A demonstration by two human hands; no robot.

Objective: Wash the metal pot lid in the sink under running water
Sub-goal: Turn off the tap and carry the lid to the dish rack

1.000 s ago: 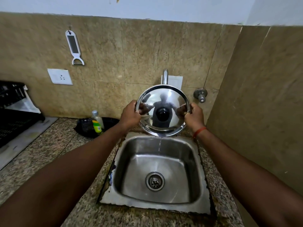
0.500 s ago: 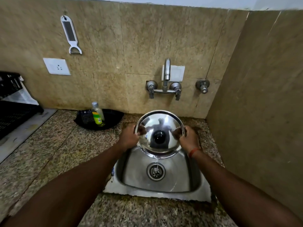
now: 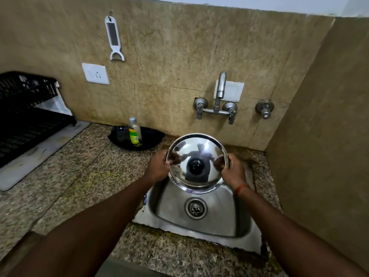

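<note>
At the far left a black dish rack stands on the granite counter, and further along a small soap bottle stands in a black tray by the wall. Next comes the left hand, closed on the left edge of the metal pot lid. The lid is held tilted over the back part of the sink, with its shiny inner side and the dark round centre turned toward the person. The right hand is clamped on the opposite edge, so the two hands are apart with the lid between them. Above, on the wall, is the faucet, and its spout ends higher than the lid. I cannot see a clear stream of water from it. Further right a separate valve sits alone on the wall.

To do this step well, I think the person should keep the lid tilted so the water runs down into the sink and not onto the counter. The lid should come directly under the spout. A wet metal edge is probably slippery, so a firm hold on both sides seems wise while turning it.
</note>
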